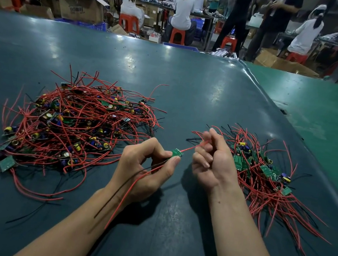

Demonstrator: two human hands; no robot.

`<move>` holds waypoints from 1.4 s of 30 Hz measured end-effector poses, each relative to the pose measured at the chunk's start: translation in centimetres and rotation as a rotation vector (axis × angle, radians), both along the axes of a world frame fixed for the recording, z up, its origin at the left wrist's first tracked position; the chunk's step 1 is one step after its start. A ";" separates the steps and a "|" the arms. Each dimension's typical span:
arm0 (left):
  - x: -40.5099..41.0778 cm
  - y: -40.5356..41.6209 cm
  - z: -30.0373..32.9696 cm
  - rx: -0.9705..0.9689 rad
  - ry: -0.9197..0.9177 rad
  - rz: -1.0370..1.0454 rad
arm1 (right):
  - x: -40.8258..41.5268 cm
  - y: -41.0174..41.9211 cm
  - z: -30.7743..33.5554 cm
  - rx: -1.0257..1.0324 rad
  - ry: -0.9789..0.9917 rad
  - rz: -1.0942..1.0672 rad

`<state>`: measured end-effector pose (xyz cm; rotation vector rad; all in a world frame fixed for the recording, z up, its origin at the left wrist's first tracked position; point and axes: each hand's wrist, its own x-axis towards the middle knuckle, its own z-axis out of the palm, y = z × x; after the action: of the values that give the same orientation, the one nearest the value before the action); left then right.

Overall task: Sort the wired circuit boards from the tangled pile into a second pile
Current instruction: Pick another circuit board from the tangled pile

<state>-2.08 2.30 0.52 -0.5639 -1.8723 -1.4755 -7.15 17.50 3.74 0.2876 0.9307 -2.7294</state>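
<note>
Left hand (148, 166) pinches circuit board (177, 153), long axis toward right hand (211, 157).

Big tangled pile (78, 124) at frame left, smaller pile (265, 172) at right, one green board (177, 153) held mid-frame, red wires trailing

on the tabletop (191, 83) the tangled pile (78, 124) lies to the left and the second pile (265, 175) to the right. between them, nearer the person, a circuit board (177, 153) sits between both hands.
</note>
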 end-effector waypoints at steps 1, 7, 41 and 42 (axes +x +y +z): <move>0.1 0.0 0.0 -0.011 0.008 -0.007 | 0.1 0.1 0.1 -0.034 0.003 0.065; 0.2 -0.5 0.2 0.043 -0.011 0.023 | 0.3 0.1 0.5 -0.021 0.039 0.056; 0.0 -0.5 0.1 -0.012 -0.032 0.105 | 0.1 -0.9 -1.1 0.461 0.241 -0.245; 0.0 -0.6 0.1 -0.012 -0.013 0.105 | -0.1 -0.6 -1.0 0.440 0.223 -0.299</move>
<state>-2.07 1.73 0.60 -0.4556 -1.8920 -1.4035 -7.28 16.86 2.69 0.2151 1.6784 -2.8304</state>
